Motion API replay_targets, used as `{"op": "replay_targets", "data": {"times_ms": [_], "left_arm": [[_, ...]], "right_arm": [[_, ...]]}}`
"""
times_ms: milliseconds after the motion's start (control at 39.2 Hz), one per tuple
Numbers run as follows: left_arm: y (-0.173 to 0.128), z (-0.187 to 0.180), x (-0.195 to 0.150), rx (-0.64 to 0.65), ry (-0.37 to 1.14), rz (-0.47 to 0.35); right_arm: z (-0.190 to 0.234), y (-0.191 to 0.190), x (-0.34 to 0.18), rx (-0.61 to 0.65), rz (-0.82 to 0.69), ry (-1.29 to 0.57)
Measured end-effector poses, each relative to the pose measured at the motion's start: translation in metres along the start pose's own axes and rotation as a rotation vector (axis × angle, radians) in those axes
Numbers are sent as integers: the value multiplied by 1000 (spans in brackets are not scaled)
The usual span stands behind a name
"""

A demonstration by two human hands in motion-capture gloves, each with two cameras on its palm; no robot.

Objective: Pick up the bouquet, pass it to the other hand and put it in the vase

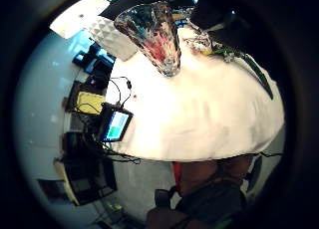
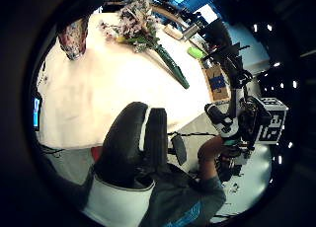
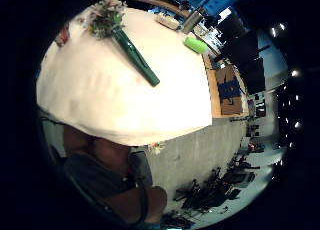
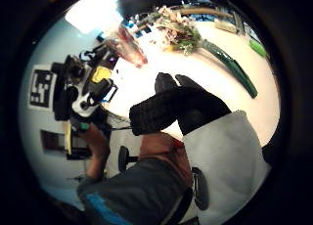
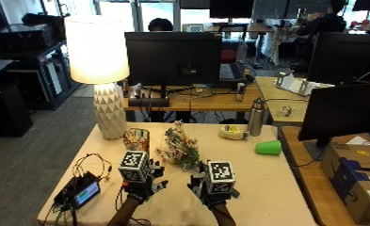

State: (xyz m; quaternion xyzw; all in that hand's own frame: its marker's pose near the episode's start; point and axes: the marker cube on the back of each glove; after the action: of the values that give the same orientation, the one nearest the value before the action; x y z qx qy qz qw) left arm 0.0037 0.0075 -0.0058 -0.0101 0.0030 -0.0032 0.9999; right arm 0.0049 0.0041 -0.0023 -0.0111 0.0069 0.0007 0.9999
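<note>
Beige rectangular table (image 5: 278, 188), bare along its near and right edges. White textured lamp (image 5: 106, 70) at the far left corner. Bouquet of pale mixed flowers with green wrapped stems (image 5: 180, 150) lying flat mid-table, just beside the multicoloured glass vase (image 5: 136, 140), which stands upright; what it contains cannot be told. Left hand (image 5: 140, 181) and right hand (image 5: 211, 183) hover near the bouquet, fingers relaxed, holding nothing.

An open-plan office or lab: beyond the beige table (image 5: 278, 188) stand rows of wooden desks (image 5: 197, 100) with dark monitors (image 5: 174, 57), cables and a seated person at the far side, a lit table lamp (image 5: 99, 52) at the left, cardboard boxes (image 5: 358, 176) at the right.
</note>
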Motion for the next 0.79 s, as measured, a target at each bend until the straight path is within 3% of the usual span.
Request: {"op": "replay_targets", "data": {"times_ms": [408, 790], "left_arm": [[3, -3, 3, 52, 39, 1], [-1, 4, 4, 122, 91, 4]], "right_arm": [[9, -10, 63, 6, 51, 8], [73, -65, 133, 56, 193, -107]]}}
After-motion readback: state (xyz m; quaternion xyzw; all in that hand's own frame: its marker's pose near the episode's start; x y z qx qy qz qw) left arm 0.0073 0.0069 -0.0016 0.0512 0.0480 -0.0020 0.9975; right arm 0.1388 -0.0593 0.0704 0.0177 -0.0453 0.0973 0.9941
